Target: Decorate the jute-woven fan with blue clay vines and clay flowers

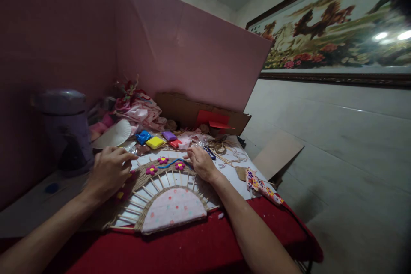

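A half-round fan frame of thin sticks woven with twine (138, 180) lies in front of me, its inner half-disc (175, 209) covered in dotted white cloth. Pink clay flowers (151, 170) with yellow centres sit along the woven outer band. A wavy blue clay strip (168, 164) runs between them towards the right. My left hand (111, 173) is over the band's left part, fingers bent and a little apart, with nothing visible in them. My right hand (202, 162) is at the strip's right end, fingers curled together; its fingertips partly hide the contact.
Blue (143, 137), yellow (155, 142) and purple clay packets (168, 135) lie behind the fan. Further back are a pink cloth heap (141, 111) and cardboard (180, 107). A lidded purple container (66, 132) stands left; a floral cloth piece (261, 186) lies right, near the table edge.
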